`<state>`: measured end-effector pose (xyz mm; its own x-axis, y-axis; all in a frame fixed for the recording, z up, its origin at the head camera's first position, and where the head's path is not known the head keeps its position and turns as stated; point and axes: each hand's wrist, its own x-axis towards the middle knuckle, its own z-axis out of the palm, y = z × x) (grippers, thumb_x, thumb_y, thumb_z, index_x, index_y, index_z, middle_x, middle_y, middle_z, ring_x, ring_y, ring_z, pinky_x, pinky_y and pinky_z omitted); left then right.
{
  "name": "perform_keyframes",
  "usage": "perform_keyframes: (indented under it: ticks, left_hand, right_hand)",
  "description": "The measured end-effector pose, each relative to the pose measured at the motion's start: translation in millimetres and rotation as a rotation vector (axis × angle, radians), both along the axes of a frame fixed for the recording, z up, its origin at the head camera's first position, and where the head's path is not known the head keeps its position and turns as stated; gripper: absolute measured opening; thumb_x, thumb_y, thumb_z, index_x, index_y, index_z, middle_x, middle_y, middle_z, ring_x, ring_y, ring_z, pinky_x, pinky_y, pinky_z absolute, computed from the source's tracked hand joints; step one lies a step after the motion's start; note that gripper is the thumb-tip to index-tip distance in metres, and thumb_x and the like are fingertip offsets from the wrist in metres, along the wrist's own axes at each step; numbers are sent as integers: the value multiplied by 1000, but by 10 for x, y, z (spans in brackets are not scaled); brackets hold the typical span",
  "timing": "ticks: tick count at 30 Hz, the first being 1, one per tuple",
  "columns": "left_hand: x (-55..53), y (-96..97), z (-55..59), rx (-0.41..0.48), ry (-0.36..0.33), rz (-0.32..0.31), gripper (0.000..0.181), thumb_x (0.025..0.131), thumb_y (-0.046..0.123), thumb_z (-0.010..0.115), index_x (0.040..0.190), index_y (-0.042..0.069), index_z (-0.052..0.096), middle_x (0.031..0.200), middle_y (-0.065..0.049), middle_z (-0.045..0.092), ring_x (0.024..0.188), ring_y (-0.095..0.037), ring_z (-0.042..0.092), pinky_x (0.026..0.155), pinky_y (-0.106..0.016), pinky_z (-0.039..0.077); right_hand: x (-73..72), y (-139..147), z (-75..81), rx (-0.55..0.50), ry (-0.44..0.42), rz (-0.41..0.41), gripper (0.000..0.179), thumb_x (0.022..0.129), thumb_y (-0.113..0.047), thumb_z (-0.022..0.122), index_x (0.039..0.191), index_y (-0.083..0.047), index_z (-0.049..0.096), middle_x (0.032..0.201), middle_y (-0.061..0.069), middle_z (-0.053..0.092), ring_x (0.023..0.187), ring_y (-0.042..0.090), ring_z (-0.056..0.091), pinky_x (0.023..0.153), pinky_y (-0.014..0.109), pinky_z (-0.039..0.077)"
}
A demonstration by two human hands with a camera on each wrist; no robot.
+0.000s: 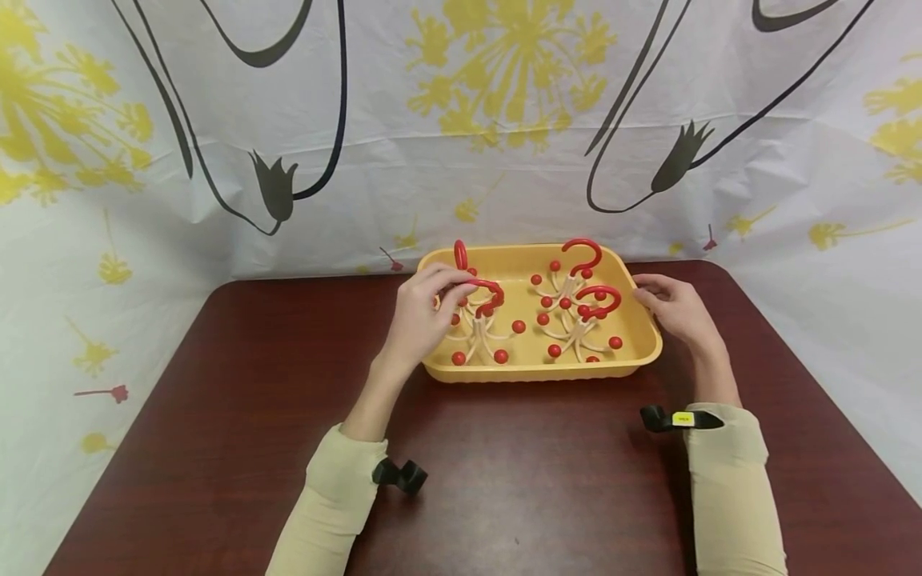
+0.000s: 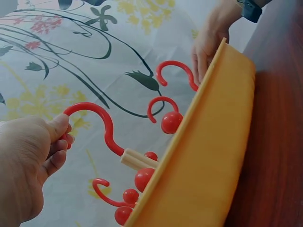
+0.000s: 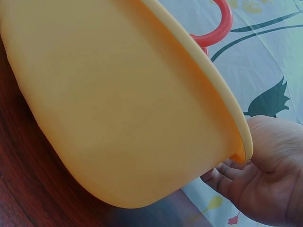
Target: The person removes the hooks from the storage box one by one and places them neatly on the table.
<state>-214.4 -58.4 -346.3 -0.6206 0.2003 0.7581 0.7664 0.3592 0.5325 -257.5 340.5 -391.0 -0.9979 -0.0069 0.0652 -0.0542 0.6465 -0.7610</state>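
A yellow tray (image 1: pixel 519 373) holds several beige many-legged pieces with red ball tips and red hooks on top. My left hand (image 1: pixel 425 312) pinches the end of the red hook on the front left piece (image 1: pixel 479 340); the left wrist view shows the thumb and fingertips on that hook (image 2: pixel 106 120). This piece's legs are down inside the tray. At the tray's right end, my right hand (image 1: pixel 673 308) grips the rim, its fingers below the lip in the right wrist view, where the tray wall (image 3: pixel 123 113) hides the pieces' bodies.
Two more pieces stand in the tray's right half, a front one (image 1: pixel 579 332) and a back one (image 1: pixel 572 286). Another red hook (image 1: pixel 460 254) rises at the back left. The tray sits on a dark reddish table (image 1: pixel 504 472), near a patterned cloth (image 1: pixel 432 160) behind it.
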Motion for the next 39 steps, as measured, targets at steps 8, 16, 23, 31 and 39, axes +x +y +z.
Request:
perform_keyframes:
  ticks: [8, 16, 23, 31, 39]
  left_hand:
    - [35, -94, 95, 23, 32, 53, 11, 92, 9, 74, 98, 0, 77, 90, -7, 69, 73, -15, 56, 62, -27, 47]
    - [64, -251, 171, 68, 38, 89, 10, 92, 9, 74, 99, 2, 78, 90, -6, 67, 71, -14, 54, 59, -26, 44]
    - [75, -440, 198, 89, 29, 148, 12, 91, 8, 75, 101, 2, 78, 95, -7, 69, 76, -16, 60, 64, -22, 47]
    - [15, -677, 197, 125, 59, 231, 14, 89, 7, 77, 101, 0, 78, 92, -11, 68, 75, -18, 62, 66, -17, 45]
    - [-89, -916, 180, 133, 93, 334, 13, 91, 8, 76, 97, -3, 77, 88, -16, 67, 69, -18, 60, 65, -12, 46]
  right_hand:
    - [-4, 2, 0, 1, -8, -5, 46, 105, -27, 55, 139, 5, 54, 120, 28, 61, 85, 9, 61, 66, 17, 51]
    - [2, 18, -7, 0, -14, -5, 48, 105, -29, 54, 140, 4, 53, 122, 28, 61, 87, 5, 61, 68, 14, 51]
    - [-2, 23, -17, 10, -10, -4, 47, 105, -29, 55, 139, 4, 54, 119, 26, 62, 84, 5, 61, 67, 16, 52]
    - [-9, 19, -19, 1, 1, -4, 47, 105, -28, 56, 139, 4, 55, 117, 25, 61, 82, 4, 60, 66, 17, 52]
    - [-7, 9, -6, -13, -3, -7, 46, 105, -27, 56, 138, 5, 55, 118, 27, 61, 82, 4, 60, 66, 16, 51]
